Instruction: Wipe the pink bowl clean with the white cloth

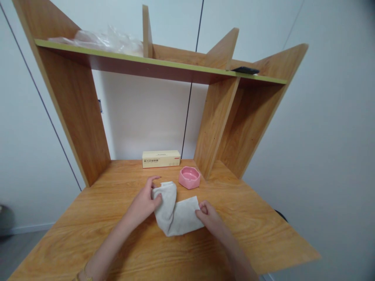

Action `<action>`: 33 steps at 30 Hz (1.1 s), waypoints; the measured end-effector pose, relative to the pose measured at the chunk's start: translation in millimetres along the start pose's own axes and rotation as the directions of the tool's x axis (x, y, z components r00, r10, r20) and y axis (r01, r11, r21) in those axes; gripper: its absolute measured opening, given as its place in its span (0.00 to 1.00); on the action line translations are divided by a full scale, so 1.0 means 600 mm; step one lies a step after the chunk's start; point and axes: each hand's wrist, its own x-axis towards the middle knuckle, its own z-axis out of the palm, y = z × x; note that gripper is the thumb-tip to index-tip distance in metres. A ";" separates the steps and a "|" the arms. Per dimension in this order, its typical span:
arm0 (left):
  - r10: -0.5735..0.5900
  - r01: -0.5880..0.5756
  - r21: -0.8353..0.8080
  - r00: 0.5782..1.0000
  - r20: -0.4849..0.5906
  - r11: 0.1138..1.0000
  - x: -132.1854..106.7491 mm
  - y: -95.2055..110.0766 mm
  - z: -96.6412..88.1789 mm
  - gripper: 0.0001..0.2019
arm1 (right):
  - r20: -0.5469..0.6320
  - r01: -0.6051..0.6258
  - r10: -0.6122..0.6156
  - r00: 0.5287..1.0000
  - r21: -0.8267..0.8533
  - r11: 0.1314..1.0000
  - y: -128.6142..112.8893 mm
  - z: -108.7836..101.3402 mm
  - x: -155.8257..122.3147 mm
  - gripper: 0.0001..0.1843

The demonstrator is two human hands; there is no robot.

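Observation:
A light grey cloth, folded into a strip and bent in the middle, is held over the wooden desk. My left hand grips its left end, the thumb in front and the forefinger stretched out above. At the other end, my right hand pinches the cloth's edge between thumb and curled fingers. Just behind the cloth sits a pink ashtray with angular sides. Part of the cloth's left end is hidden by my left fingers.
A long cream box with printed lettering stands at the back of the desk. Wooden side panels and a shelf rise behind. On the shelf lie clear plastic wrapping and a flat black object.

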 end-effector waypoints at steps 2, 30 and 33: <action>-0.046 0.054 0.085 0.995 -0.085 0.995 -0.011 -0.001 -0.014 0.26 | -0.020 -0.031 0.033 0.999 0.109 0.994 0.011 -0.025 -0.006 0.05; 0.022 -0.035 0.219 0.998 0.061 0.975 -0.114 0.004 0.086 0.20 | -0.143 0.235 -0.207 0.968 0.213 0.948 -0.094 -0.004 -0.056 0.11; -0.027 0.042 0.199 0.997 -0.079 0.979 -0.108 -0.021 0.053 0.16 | -0.054 0.273 -0.272 0.961 0.023 0.962 -0.126 0.066 -0.057 0.12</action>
